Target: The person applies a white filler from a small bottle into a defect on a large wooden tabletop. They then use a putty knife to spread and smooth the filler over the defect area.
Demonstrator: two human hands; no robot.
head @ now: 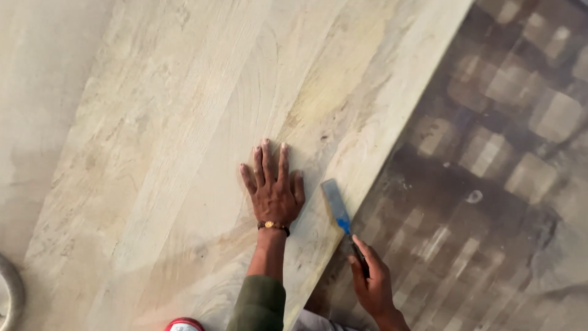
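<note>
Beneath both hands lies a pale wooden panel (184,153), its filled grain mostly smoothed; the strip along its right edge looks unfinished. Left hand (274,187) presses flat, fingers spread, holding nothing. Right hand (372,283) is closed around a putty knife (339,211), blade resting just right of the left hand.

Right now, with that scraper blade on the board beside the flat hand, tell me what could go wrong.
1. The scraper has its blade on the wooden board close to the left hand, which lies flat with fingers spread; a slip sideways could catch the fingers.
2. The blade works near the board's edge, so it might skid off toward the patterned floor.
3. The right hand grips only the handle's end, which may give weak control.
</note>
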